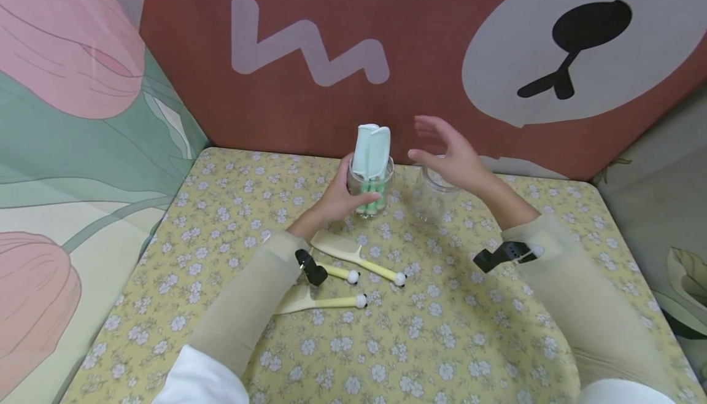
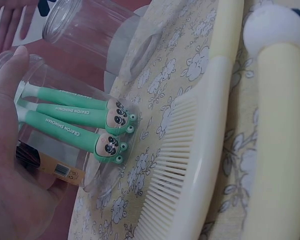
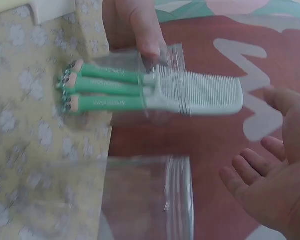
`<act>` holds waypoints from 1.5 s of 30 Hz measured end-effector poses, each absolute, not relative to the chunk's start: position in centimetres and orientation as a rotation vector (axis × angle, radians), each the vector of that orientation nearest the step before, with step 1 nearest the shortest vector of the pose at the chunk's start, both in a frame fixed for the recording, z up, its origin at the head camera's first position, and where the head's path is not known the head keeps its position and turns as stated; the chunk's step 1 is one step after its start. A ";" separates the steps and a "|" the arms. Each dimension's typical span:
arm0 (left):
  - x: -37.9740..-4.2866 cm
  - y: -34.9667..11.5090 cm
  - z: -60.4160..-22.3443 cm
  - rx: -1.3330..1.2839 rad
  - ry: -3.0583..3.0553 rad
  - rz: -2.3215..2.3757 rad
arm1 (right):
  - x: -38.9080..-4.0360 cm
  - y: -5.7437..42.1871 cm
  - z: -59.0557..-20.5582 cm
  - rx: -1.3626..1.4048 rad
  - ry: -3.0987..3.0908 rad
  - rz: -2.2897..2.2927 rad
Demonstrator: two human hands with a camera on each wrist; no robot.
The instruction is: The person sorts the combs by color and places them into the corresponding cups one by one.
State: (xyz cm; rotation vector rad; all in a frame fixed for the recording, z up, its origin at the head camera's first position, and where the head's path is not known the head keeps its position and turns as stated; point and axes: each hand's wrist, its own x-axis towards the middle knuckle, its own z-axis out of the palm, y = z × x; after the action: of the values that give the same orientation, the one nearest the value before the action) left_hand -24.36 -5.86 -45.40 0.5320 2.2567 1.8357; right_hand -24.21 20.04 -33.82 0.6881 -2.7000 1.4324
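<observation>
Tip-over risk: the green combs [image 1: 371, 151] stand heads-up above the rim of the comb jar [image 1: 389, 194], probably top-heavy — a slackened grip or a knock could spill them. Left hand [image 1: 338, 198] grasps that jar's side; right hand [image 1: 454, 157] is released — fingers apart, holding nothing, near the second jar [image 1: 432, 202].

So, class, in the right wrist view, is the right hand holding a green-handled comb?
No, the right hand is empty, and the green-handled combs stand in a jar gripped by the left hand.
</observation>
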 end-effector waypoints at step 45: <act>-24.5 -5.9 -45.7 0.519 2.287 1.813 | -21.8 28.0 -46.7 0.543 -2.450 1.988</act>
State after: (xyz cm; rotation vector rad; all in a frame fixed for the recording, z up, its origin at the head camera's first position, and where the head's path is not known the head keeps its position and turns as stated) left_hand -24.49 -5.86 -45.69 0.5188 2.2872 1.8133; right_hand -21.78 27.98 -46.68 0.5428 -2.4505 1.9876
